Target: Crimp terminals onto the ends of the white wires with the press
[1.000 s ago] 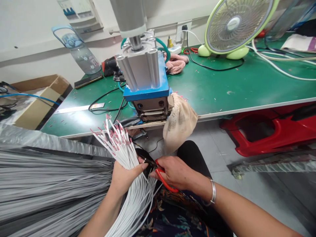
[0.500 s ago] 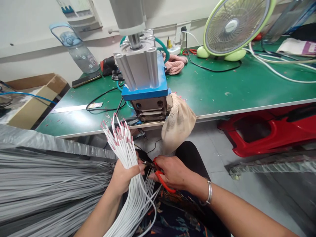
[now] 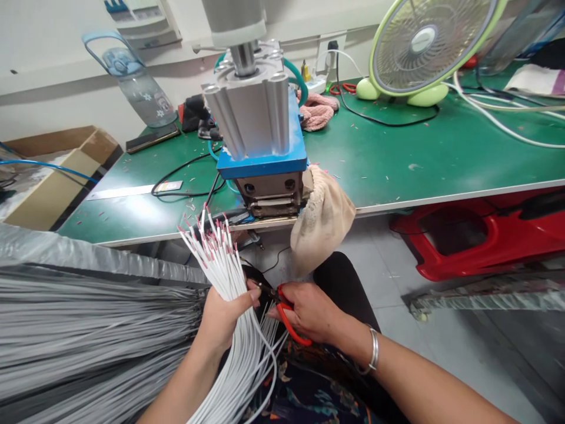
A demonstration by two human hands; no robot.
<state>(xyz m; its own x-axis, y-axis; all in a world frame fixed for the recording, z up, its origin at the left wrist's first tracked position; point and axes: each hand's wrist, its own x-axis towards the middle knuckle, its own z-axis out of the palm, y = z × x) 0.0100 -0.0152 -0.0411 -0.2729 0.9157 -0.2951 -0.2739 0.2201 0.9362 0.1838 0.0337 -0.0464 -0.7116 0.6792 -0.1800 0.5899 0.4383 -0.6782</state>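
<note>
My left hand is closed around a thick bundle of white wires whose red stripped tips fan upward below the table edge. My right hand grips red-handled scissors, the blades pointing left toward my left thumb and the wires. Loose wire tails curl down over my lap. Just above stands a pneumatic press with a silver cylinder on a blue plate, mounted at the front edge of the green table.
A cloth bag hangs beside the press. A large mass of grey wires lies at left. On the table stand a green fan, a water bottle, a pink cloth and cables. A red stool sits under the table; a cardboard box is left.
The wire bundle has swung a little to the right, closer to the press, and the tips stand more upright. Both hands keep their grips.
</note>
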